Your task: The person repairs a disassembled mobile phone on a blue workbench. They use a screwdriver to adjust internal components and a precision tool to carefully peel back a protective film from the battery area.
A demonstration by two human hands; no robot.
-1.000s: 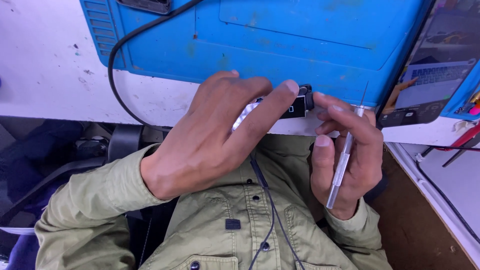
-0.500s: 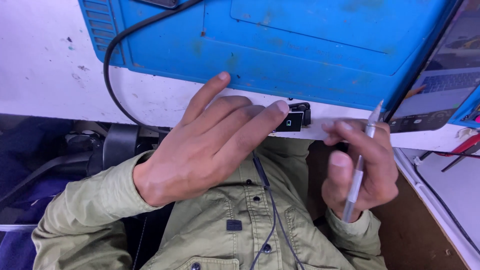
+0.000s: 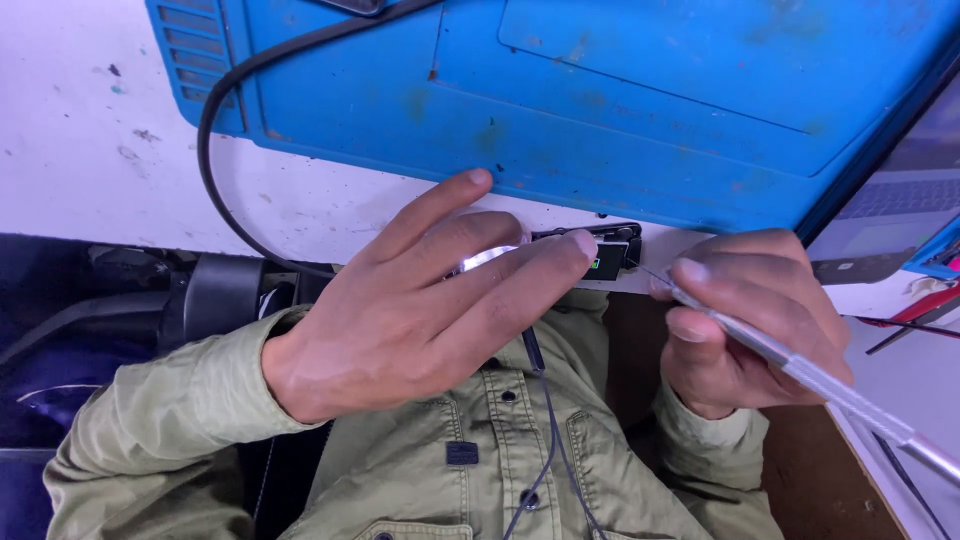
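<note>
Head view, left hand [image 3: 420, 310]: fingers together, pressing the small black part [image 3: 600, 258] flat at the white tabletop [image 3: 90, 170] edge, just under the blue mat [image 3: 600, 100].
Right hand [image 3: 745, 320]: fingers clamped on a slim metal tool [image 3: 800, 365], its tip just beside the part.
Doing it well: judged, keep the left fingertips firm; move the tip in lightly.

This looks like an electronics repair bench: a blue silicone work mat [image 3: 600, 90] with moulded compartments lies on a stained white tabletop [image 3: 90, 150], a black cable [image 3: 215, 170] trails across it, and a laptop [image 3: 890, 220] sits at the edge.
</note>
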